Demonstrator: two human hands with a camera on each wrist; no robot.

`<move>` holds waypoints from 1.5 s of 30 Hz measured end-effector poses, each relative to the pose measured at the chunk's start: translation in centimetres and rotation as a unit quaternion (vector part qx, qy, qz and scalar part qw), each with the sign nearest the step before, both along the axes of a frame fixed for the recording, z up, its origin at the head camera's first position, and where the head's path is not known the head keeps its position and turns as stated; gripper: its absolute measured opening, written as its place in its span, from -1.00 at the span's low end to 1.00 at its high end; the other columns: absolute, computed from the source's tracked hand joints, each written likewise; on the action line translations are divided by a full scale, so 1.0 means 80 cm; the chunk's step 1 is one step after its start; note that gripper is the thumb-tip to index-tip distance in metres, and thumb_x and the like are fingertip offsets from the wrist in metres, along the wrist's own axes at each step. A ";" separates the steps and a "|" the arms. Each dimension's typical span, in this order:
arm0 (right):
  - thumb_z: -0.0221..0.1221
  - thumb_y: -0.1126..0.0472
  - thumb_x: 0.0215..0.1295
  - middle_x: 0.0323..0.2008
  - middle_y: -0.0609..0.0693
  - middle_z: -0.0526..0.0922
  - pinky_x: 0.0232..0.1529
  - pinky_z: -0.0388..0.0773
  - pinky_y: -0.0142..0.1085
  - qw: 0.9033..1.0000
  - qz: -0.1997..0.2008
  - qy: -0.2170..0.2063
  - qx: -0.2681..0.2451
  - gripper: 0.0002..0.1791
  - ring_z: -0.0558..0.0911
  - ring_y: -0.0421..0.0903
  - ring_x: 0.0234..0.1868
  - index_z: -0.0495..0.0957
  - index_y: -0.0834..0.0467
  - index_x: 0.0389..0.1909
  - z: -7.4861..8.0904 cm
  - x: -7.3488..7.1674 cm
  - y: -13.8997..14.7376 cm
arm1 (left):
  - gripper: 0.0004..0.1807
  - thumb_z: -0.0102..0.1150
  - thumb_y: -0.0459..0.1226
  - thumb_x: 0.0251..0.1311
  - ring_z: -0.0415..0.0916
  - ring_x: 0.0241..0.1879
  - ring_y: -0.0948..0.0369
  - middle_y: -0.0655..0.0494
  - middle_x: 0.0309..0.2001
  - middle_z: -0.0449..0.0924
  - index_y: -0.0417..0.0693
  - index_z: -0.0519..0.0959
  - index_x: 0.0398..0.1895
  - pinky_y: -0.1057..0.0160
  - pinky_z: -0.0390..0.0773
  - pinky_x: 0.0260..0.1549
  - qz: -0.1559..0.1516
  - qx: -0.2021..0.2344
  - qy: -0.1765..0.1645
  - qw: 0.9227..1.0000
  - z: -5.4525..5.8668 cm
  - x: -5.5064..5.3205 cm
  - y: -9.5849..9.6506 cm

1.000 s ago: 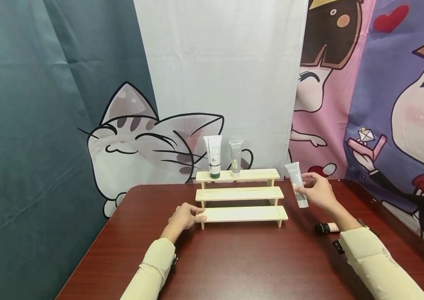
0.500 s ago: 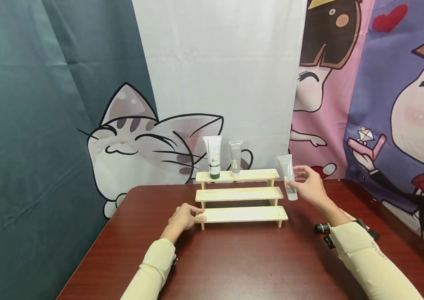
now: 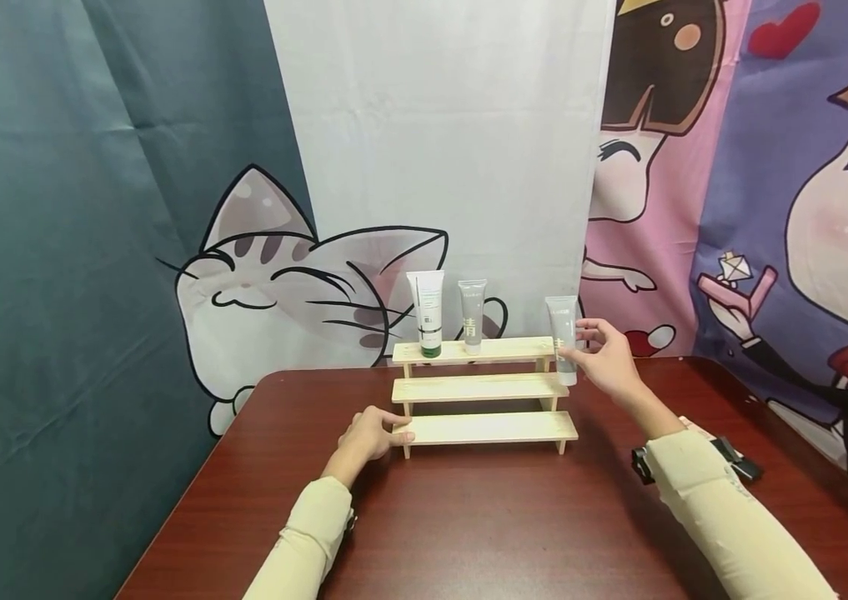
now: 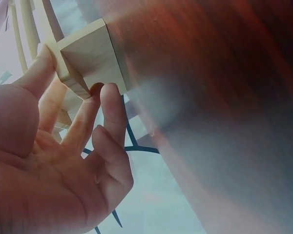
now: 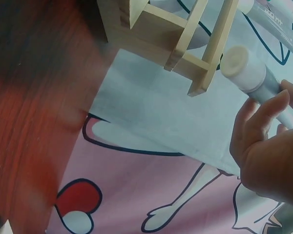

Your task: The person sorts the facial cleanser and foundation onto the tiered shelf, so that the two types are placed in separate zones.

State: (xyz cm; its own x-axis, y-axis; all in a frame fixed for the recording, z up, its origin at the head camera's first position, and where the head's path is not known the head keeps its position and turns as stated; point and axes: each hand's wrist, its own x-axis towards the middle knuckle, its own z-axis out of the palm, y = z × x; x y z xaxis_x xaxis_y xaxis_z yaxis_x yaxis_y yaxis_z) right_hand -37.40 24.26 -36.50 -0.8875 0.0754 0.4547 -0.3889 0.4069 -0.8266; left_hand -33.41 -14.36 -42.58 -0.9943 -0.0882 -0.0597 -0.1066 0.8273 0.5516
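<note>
A pale wooden three-step display rack stands on the table. My left hand grips the left end of its lowest step; in the left wrist view the thumb lies on top and fingers curl beneath the board. My right hand pinches a translucent grey squeeze tube, cap down, at the right end of the top step. The tube's white cap shows near the rack's edge in the right wrist view. On the top step stand a white tube with a green cap and another grey tube.
Dark items lie on the reddish-brown table at the right, partly hidden behind my right sleeve. A printed cloth backdrop hangs right behind the table's far edge.
My right hand has carried the grey tube left and up, from beside the rack to the top step's right end, and the tube is now more upright. The left hand stays put.
</note>
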 end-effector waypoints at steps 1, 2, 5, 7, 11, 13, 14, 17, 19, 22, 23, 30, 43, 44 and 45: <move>0.41 0.32 0.15 -0.03 0.33 0.57 -0.61 0.55 -0.30 1.000 0.003 -0.002 -0.006 -0.44 0.58 -0.28 -0.40 0.42 0.32 0.14 0.001 -0.001 -0.001 | -0.61 0.48 0.09 -0.06 0.52 0.09 -0.08 -0.07 0.17 0.58 0.46 0.74 -0.07 -0.11 0.48 -0.19 0.000 0.000 0.000 1.000 0.001 -0.001 0.000; 0.41 0.32 0.15 -0.03 0.34 0.57 -0.62 0.55 -0.30 1.000 0.005 -0.004 -0.011 -0.43 0.57 -0.31 -0.42 0.42 0.33 0.15 0.002 -0.002 -0.002 | -0.61 0.48 0.09 -0.06 0.53 0.09 -0.08 -0.07 0.17 0.58 0.46 0.75 -0.07 -0.11 0.48 -0.19 -0.003 0.000 0.001 1.000 0.001 -0.001 0.001; 0.40 0.33 0.15 0.00 0.36 0.55 -0.62 0.55 -0.33 1.000 0.012 -0.008 -0.027 -0.42 0.57 -0.35 -0.42 0.40 0.34 0.16 0.005 -0.007 -0.008 | -0.61 0.48 0.10 -0.06 0.53 0.09 -0.08 -0.07 0.18 0.58 0.46 0.74 -0.07 -0.11 0.49 -0.19 -0.005 0.001 0.002 1.000 0.001 -0.002 0.000; 0.40 0.33 0.16 0.02 0.37 0.54 -0.60 0.56 -0.34 0.999 0.019 -0.013 -0.039 -0.41 0.58 -0.35 -0.40 0.39 0.34 0.18 0.006 -0.010 -0.012 | -0.60 0.48 0.09 -0.06 0.54 0.07 -0.07 -0.07 0.17 0.59 0.45 0.75 -0.06 -0.11 0.49 -0.20 -0.003 -0.001 0.004 1.000 0.001 -0.002 -0.001; 0.39 0.33 0.18 0.03 0.32 0.53 -0.55 0.59 -0.31 0.997 0.030 -0.027 -0.058 -0.40 0.60 -0.31 -0.36 0.38 0.33 0.20 0.008 -0.014 -0.020 | -0.61 0.49 0.08 -0.06 0.55 0.06 -0.05 -0.06 0.17 0.59 0.43 0.75 -0.06 -0.09 0.49 -0.23 0.000 -0.006 0.006 1.000 -0.002 -0.002 -0.004; 0.39 0.34 0.18 0.02 0.30 0.52 -0.54 0.60 -0.30 0.997 0.028 -0.032 -0.061 -0.41 0.60 -0.29 -0.35 0.38 0.32 0.20 0.009 -0.016 -0.022 | -0.60 0.49 0.08 -0.06 0.55 0.04 -0.05 -0.06 0.16 0.60 0.43 0.75 -0.06 -0.09 0.48 -0.25 -0.004 -0.005 0.007 1.000 -0.003 -0.002 -0.004; 0.38 0.34 0.18 0.02 0.30 0.52 -0.53 0.61 -0.29 0.997 0.027 -0.032 -0.063 -0.41 0.60 -0.27 -0.35 0.38 0.33 0.20 0.010 -0.017 -0.022 | -0.60 0.49 0.07 -0.05 0.55 0.05 -0.05 -0.06 0.16 0.60 0.42 0.75 -0.06 -0.10 0.48 -0.25 -0.010 -0.006 0.008 1.000 -0.003 -0.002 -0.003; 0.38 0.34 0.19 0.02 0.29 0.51 -0.53 0.61 -0.31 0.997 0.023 -0.033 -0.066 -0.41 0.59 -0.26 -0.36 0.37 0.33 0.20 0.012 -0.022 -0.023 | -0.61 0.49 0.08 -0.05 0.55 0.06 -0.06 -0.05 0.16 0.60 0.44 0.75 -0.06 -0.11 0.48 -0.22 -0.012 -0.002 0.010 1.000 -0.004 -0.004 -0.002; 0.38 0.33 0.19 0.03 0.30 0.49 -0.52 0.61 -0.33 0.997 0.026 -0.037 -0.070 -0.40 0.60 -0.26 -0.36 0.36 0.33 0.21 0.014 -0.027 -0.024 | -0.60 0.49 0.08 -0.05 0.55 0.06 -0.06 -0.05 0.16 0.60 0.44 0.74 -0.06 -0.12 0.47 -0.22 -0.015 -0.002 0.013 1.000 -0.004 -0.004 -0.002; 0.38 0.31 0.20 0.03 0.27 0.48 -0.52 0.61 -0.33 0.996 0.033 -0.047 -0.068 -0.38 0.59 -0.29 -0.35 0.36 0.34 0.23 0.016 -0.033 -0.028 | -0.60 0.49 0.09 -0.06 0.55 0.06 -0.05 -0.05 0.16 0.60 0.45 0.74 -0.06 -0.11 0.48 -0.23 -0.013 -0.001 0.010 1.000 -0.004 -0.005 -0.003; 0.38 0.31 0.20 0.03 0.26 0.48 -0.52 0.60 -0.33 0.996 0.034 -0.049 -0.067 -0.38 0.59 -0.29 -0.35 0.36 0.34 0.24 0.016 -0.035 -0.029 | -0.60 0.49 0.09 -0.06 0.55 0.06 -0.05 -0.05 0.16 0.60 0.45 0.74 -0.06 -0.11 0.48 -0.24 -0.014 -0.001 0.009 1.000 -0.004 -0.005 -0.003; 0.37 0.34 0.19 0.00 0.23 0.52 -0.52 0.63 -0.22 0.995 0.043 -0.055 -0.070 -0.44 0.59 -0.29 -0.38 0.43 0.35 0.20 0.015 -0.047 -0.042 | -0.59 0.49 0.09 -0.07 0.56 -0.03 -0.02 -0.05 0.16 0.60 0.44 0.74 -0.05 -0.06 0.48 -0.29 -0.013 0.000 0.005 1.000 -0.003 -0.002 -0.003; 0.34 0.34 0.23 0.10 0.30 0.48 -0.50 0.64 -0.22 0.995 0.059 -0.057 -0.063 -0.42 0.58 -0.25 -0.31 0.39 0.36 0.24 0.021 -0.061 -0.060 | -0.59 0.49 0.08 -0.07 0.56 0.03 -0.03 -0.06 0.15 0.61 0.43 0.75 -0.06 -0.05 0.48 -0.27 -0.012 0.001 0.008 1.000 -0.001 -0.002 0.000; 0.34 0.35 0.23 0.11 0.31 0.48 -0.49 0.64 -0.23 0.994 0.061 -0.059 -0.064 -0.42 0.58 -0.25 -0.30 0.38 0.35 0.24 0.021 -0.062 -0.060 | -0.60 0.49 0.08 -0.07 0.56 0.03 -0.03 -0.06 0.15 0.61 0.42 0.75 -0.06 -0.06 0.48 -0.27 -0.013 0.001 0.009 1.000 -0.002 -0.002 0.000; 0.33 0.36 0.24 0.12 0.31 0.47 -0.49 0.63 -0.24 0.994 0.064 -0.062 -0.065 -0.42 0.57 -0.24 -0.28 0.37 0.35 0.25 0.021 -0.063 -0.061 | -0.60 0.49 0.08 -0.06 0.55 0.04 -0.04 -0.06 0.15 0.60 0.43 0.75 -0.06 -0.07 0.48 -0.25 -0.013 0.001 0.008 1.000 -0.002 -0.002 0.000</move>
